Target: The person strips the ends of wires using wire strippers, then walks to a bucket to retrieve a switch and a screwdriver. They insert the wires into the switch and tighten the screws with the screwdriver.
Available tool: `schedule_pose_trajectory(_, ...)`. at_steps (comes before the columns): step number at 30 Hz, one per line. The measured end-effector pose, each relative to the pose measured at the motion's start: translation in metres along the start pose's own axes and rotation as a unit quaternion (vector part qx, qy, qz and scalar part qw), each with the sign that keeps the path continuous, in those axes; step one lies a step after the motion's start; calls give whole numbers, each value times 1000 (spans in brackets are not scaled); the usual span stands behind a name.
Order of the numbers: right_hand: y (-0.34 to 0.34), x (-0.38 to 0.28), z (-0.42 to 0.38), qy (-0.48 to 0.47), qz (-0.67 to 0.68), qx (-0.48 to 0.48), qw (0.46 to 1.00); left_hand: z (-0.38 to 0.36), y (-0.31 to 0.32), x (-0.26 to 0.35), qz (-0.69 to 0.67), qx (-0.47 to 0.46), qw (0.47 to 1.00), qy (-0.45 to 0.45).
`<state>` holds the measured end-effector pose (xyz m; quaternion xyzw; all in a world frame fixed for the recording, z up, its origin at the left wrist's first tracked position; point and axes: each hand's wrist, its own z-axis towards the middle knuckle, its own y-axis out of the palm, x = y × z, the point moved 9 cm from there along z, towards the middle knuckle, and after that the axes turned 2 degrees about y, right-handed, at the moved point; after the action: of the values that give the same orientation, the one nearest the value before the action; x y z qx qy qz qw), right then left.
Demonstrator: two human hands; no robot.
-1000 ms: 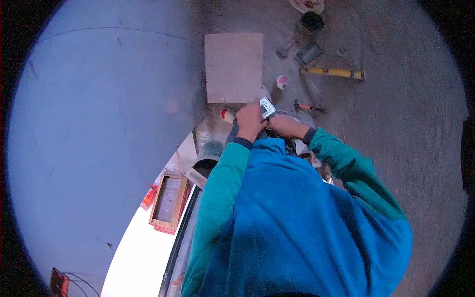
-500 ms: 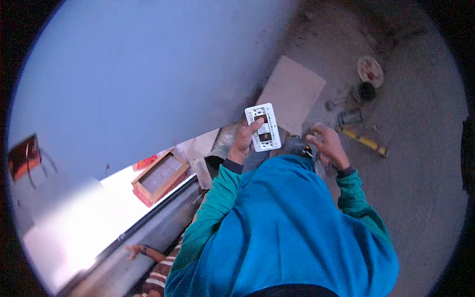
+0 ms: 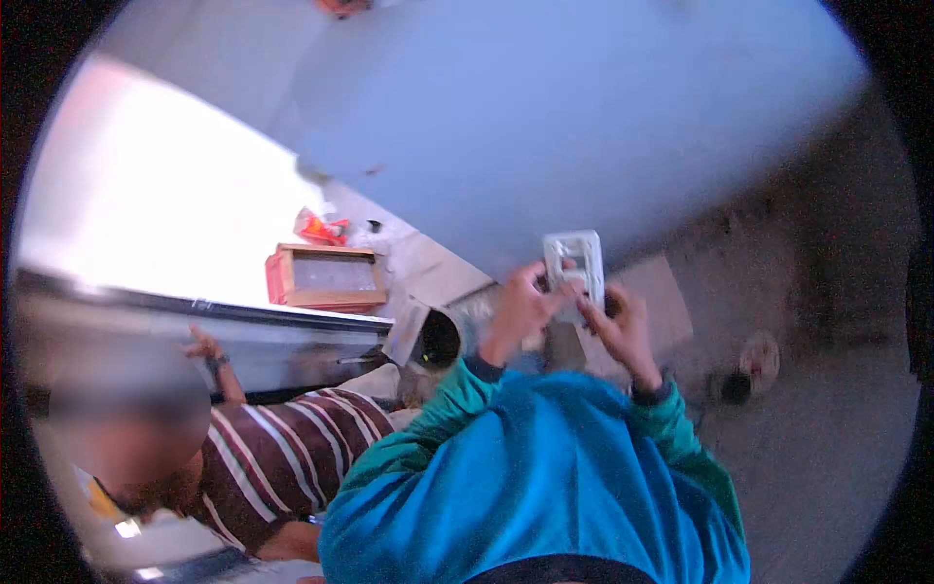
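Note:
A white rectangular switch plate [image 3: 594, 258] with openings in its middle is held up between my two hands, in front of the pale wall. My left hand [image 3: 518, 313] grips its lower left part, with the thumb across the lower front. At the lower right corner, the fingers of my right hand [image 3: 623, 329] are closed against the plate. Motion blur softens the plate's details. Behind my hands a flat tan sheet [image 3: 666, 297] lies on the floor.
A person in a striped shirt [image 3: 292, 448] is at the left, one hand [image 3: 204, 346] raised. Beyond are a wooden-framed box [image 3: 336, 304], an orange-red packet [image 3: 321, 229] and a dark round container [image 3: 441, 338]. A round plate-like item [image 3: 759, 358] lies on the floor at right.
My view has swung left, bringing the striped-shirted person further in. My right hand, apart from the switch plate before, has come up to its lower edge. The plate now appears further right.

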<state>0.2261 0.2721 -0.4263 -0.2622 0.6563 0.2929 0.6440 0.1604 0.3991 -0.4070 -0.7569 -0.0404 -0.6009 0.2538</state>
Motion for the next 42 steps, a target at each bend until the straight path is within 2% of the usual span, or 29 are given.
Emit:
schedule_pose_trajectory(2,-6,-30,7,-149,-230,51,960,2,-12,-2,13,120,992,45)
schedule_pose_trajectory(4,1,-72,17,-244,-278,72,926,1,-17,32,-69,171,976,115)
schedule_pose_trajectory(5,5,-80,20,-261,-274,71,923,-1,-23,38,-63,181,973,129)
schedule_pose_trajectory(7,27,-101,27,-288,-302,6,909,3,-30,29,-81,144,986,38)
schedule_pose_trajectory(8,37,-119,31,-296,-310,10,903,3,-44,35,-86,142,985,50)
schedule_pose_trajectory(10,68,-153,31,-325,-306,-81,891,-2,-75,44,-120,166,973,107)
schedule_pose_trajectory(11,87,-176,32,-329,-316,-77,886,-14,-99,46,-192,171,959,117)
schedule_pose_trajectory(12,93,-194,32,-345,-239,-126,899,-15,-111,35,-223,206,945,122)
schedule_pose_trajectory(13,98,-211,31,-358,-158,-174,904,-25,-122,52,-217,219,938,159)
schedule_pose_trajectory(14,97,-226,36,-362,-161,-170,902,-36,-134,70,-211,232,929,195)
schedule_pose_trajectory(16,97,-250,50,-312,-47,-192,929,-43,-155,64,-254,230,918,199)
schedule_pose_trajectory(18,99,-273,60,-320,-30,-173,931,-50,-171,68,-288,268,903,173)
schedule_pose_trajectory(21,105,-307,66,-367,6,-142,919,-71,-187,104,-322,282,858,284)
schedule_pose_trajectory(24,124,-325,69,-411,-1,-122,903,-79,-201,118,-347,278,836,322)
schedule_pose_trajectory(25,133,-325,71,-409,-1,-122,904,-87,-204,130,-357,355,797,334)
schedule_pose_trajectory(26,137,-318,82,-363,56,-113,923,-90,-209,121,-357,355,797,333)
schedule_pose_trajectory(27,139,-311,93,-315,114,-103,937,-89,-211,120,-368,298,820,323)
schedule_pose_trajectory(28,142,-311,98,-316,116,-99,937,-84,-209,121,-376,239,839,313)
schedule_pose_trajectory(30,138,-322,98,-398,123,-70,906,-89,-212,120,-384,309,811,317)
schedule_pose_trajectory(32,134,-315,108,-369,171,-64,911,-98,-217,124,-390,344,788,329)
schedule_pose_trajectory(33,132,-310,114,-337,216,-63,914,-101,-221,135,-417,300,762,394)
schedule_pose_trajectory(34,131,-312,117,-339,216,-63,914,-106,-224,126,-408,367,772,321)
schedule_pose_trajectory(36,122,-308,130,-299,270,-47,914,-111,-231,123,-387,384,770,331)
schedule_pose_trajectory(38,118,-317,132,-309,252,-38,916,-111,-234,123,-355,398,781,325)
schedule_pose_trajectory(40,118,-330,126,-364,217,-55,904,-122,-234,136,-343,533,714,298)
schedule_pose_trajectory(41,119,-331,124,-363,217,-52,905,-120,-238,121,-323,490,755,292)
schedule_pose_trajectory(42,124,-335,120,-367,207,-60,905,-123,-243,118,-322,489,756,291)
